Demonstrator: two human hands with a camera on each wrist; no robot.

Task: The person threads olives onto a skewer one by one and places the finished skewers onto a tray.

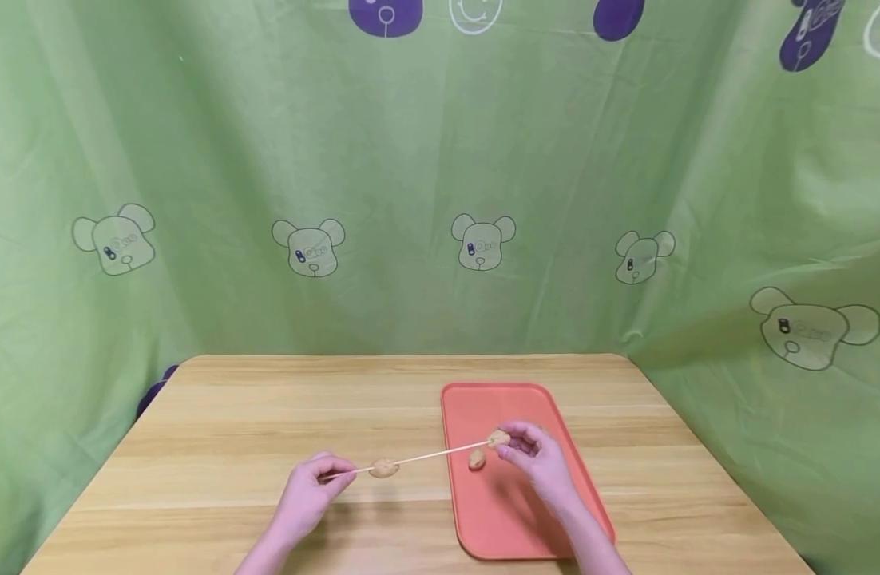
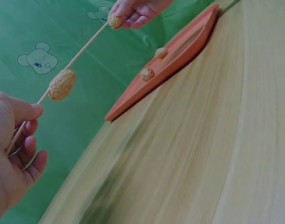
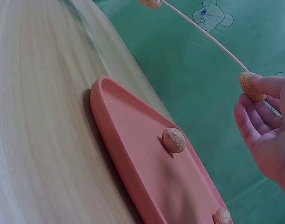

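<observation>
My left hand (image 1: 307, 491) pinches a thin wooden skewer (image 1: 440, 455) between thumb and fingers near one end. A wrinkled tan ball (image 2: 62, 85), oval and meatball-like, is threaded on the skewer just beyond those fingers. With thumb and fingertips, my right hand (image 1: 541, 463) pinches a second wrinkled tan ball (image 3: 251, 86) right at the skewer's other end. Whether the tip has entered this ball, I cannot tell. Both hands hold the skewer and balls in the air, the right one over a coral-red tray (image 1: 512, 527).
On the tray lie two more tan balls, one nearer ball (image 3: 174, 140) and one farther ball (image 3: 222, 216), the latter mostly behind my right hand in the head view. The tray sits right of centre on a wooden table (image 1: 267, 399). A green patterned curtain (image 1: 397, 160) surrounds it.
</observation>
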